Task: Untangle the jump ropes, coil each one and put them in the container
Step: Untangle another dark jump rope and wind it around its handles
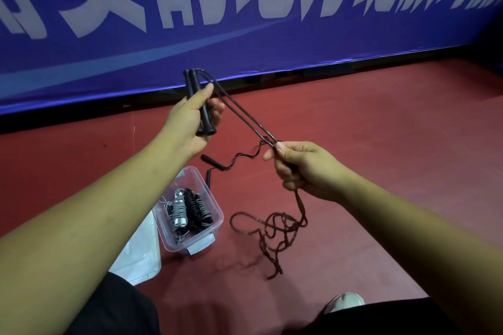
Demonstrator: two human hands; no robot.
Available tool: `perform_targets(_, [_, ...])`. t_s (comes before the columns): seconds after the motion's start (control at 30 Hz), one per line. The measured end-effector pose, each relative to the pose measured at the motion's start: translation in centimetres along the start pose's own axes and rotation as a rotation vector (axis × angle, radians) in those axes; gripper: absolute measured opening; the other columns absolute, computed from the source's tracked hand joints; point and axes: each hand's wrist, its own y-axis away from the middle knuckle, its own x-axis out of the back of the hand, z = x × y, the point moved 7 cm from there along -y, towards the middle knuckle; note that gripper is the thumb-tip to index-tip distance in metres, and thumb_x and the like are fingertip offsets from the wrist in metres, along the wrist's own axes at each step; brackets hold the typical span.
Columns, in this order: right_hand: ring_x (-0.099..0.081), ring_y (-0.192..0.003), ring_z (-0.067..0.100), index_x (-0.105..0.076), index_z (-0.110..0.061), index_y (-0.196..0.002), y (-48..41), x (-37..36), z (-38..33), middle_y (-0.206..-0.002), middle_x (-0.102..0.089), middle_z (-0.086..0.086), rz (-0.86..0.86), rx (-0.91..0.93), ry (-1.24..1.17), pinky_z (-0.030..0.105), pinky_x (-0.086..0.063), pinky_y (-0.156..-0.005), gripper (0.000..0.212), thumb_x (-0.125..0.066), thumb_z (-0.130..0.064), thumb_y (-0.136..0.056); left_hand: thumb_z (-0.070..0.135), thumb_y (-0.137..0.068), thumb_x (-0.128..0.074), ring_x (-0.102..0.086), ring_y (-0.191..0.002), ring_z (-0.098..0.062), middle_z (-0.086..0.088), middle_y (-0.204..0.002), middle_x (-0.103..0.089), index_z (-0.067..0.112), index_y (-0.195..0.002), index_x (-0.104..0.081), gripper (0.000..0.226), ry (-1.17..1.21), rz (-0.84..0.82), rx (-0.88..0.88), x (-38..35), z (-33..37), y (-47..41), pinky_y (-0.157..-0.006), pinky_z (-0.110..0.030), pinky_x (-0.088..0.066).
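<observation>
Fingers (281, 170) of the right hand (307, 168) pinch the doubled cord (245, 114), left hand (187, 119) curled round both handles (202, 114), above the container (174, 239). Its tail (280, 228) sits tangled right of that: I'd draw it taut, wind even loops.

Clear glossy plastic container (217, 222); 2 matt black handles (200, 106), rubbery-looking; thin, smooth dark cord (265, 139); matt red floor (381, 130); faintly shiny blue banner (245, 43).

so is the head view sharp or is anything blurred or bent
Head view: the banner lettering is smeared and its lower edge bows, wide-angle distortion; left hand, right hand and rope are fairly sharp; rope throws a soft shadow on the floor.
</observation>
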Motion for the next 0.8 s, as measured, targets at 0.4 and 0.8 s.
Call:
perform_targets(0.4, [-0.024, -0.044, 0.009, -0.057, -0.003, -0.099, -0.2, -4.5, 2.5, -0.060, -0.037, 0.003, 0.058, -0.205, -0.118, 0.017, -0.022, -0.038, 0.033, -0.036, -0.026, -0.109, 0.034, -0.107, -0.036, -0.071, -0.097, -0.039, -0.023, -0.111, -0.071, 0.005, -0.130, -0.042, 0.039, 0.387, -0.029, 0.091, -1.4, -1.2, 0.2, -0.079, -0.047, -0.060])
perform_targets(0.8, [-0.021, -0.049, 0.012, -0.060, -0.008, -0.098, 0.6, -6.4, 3.4, -0.057, -0.030, 0.000, -0.003, -0.306, 0.075, 0.019, -0.020, -0.041, 0.037, -0.036, -0.035, -0.108, 0.056, -0.100, -0.037, -0.071, -0.092, -0.029, -0.004, -0.102, -0.075, 0.024, -0.106, -0.058, 0.039, 0.172, -0.057, 0.180, -1.2, -2.1, 0.5, -0.074, -0.035, -0.053])
